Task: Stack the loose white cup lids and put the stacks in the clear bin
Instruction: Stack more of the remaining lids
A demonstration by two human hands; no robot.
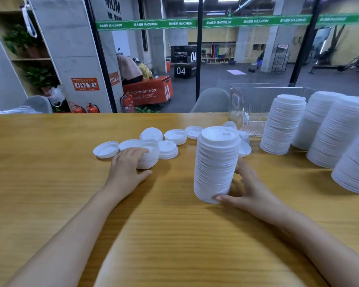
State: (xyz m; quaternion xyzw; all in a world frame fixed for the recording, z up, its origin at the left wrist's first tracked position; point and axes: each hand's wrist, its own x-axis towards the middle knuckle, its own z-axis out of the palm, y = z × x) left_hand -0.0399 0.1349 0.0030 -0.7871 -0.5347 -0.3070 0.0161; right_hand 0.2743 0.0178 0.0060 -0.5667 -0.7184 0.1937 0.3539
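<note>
The wooden surface (pixel 50 183) fills the lower half of the view. At its far right edge stands the clear bin (pixel 255 100), upright, with its open top showing. Just in front of the bin and to its right, four big stacks (pixel 284 125) of white lids stand in a row, close together and leaning in the wide-angle view. Near the middle stands a tall stack (pixel 216 162), well apart from the bin. The right hand (pixel 249 189) grasps its base, thumb in front and fingers behind. To the left, the left hand (pixel 126 168) holds a short stack (pixel 149 156), with its fingers curled over the top and its thumb at the near side. Loose lids (pixel 106 149) lie scattered around and behind the short stack, reaching toward the bin.
</note>
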